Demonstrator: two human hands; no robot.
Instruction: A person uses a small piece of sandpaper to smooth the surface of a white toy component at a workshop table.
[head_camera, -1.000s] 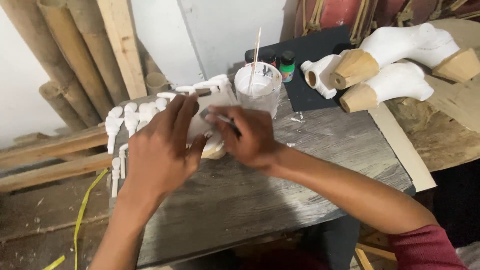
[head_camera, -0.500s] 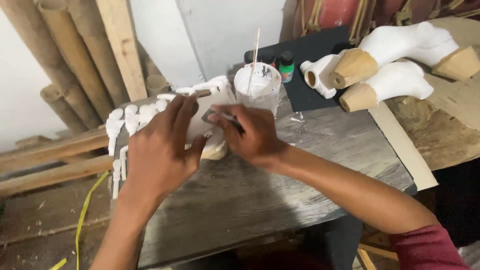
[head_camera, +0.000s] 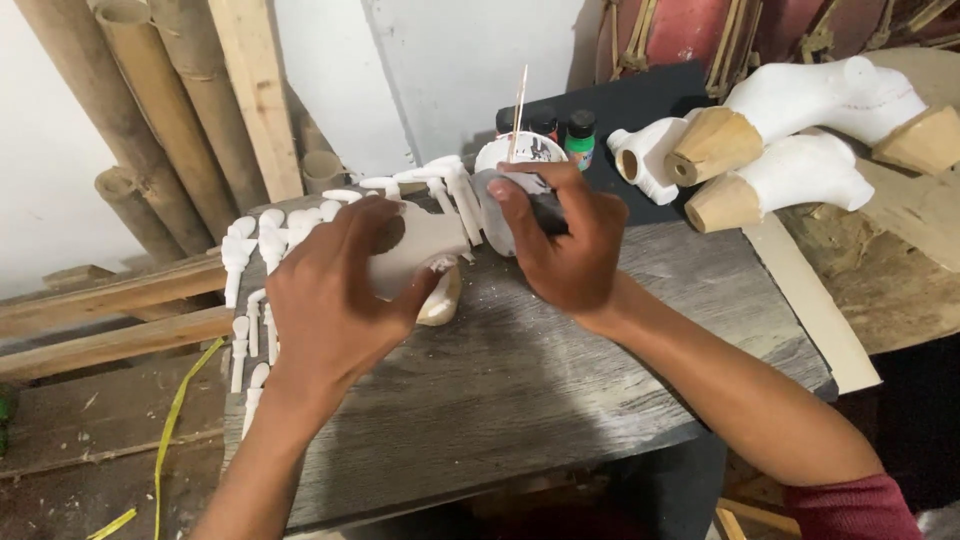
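Note:
My left hand (head_camera: 330, 300) lies over a white carved piece (head_camera: 425, 245) with a tan underside and holds it down on the grey wooden table (head_camera: 520, 400). My right hand (head_camera: 570, 250) is closed on a thin dark tool, mostly hidden in the fingers, and rests against the front of a clear plastic cup (head_camera: 520, 155). A wooden stick (head_camera: 519, 100) stands in the cup. Several small white carved pieces (head_camera: 245, 290) lie in rows along the table's left and back edges.
Small paint bottles (head_camera: 580, 130) stand on a black board behind the cup. Two large white carved forms with tan wooden ends (head_camera: 800, 130) lie at the right. Bamboo poles (head_camera: 150, 110) and planks lean at the back left. A yellow strap (head_camera: 170, 440) hangs below.
My right hand has left the white piece and moved back and right to the cup. My left hand has stayed on the white piece.

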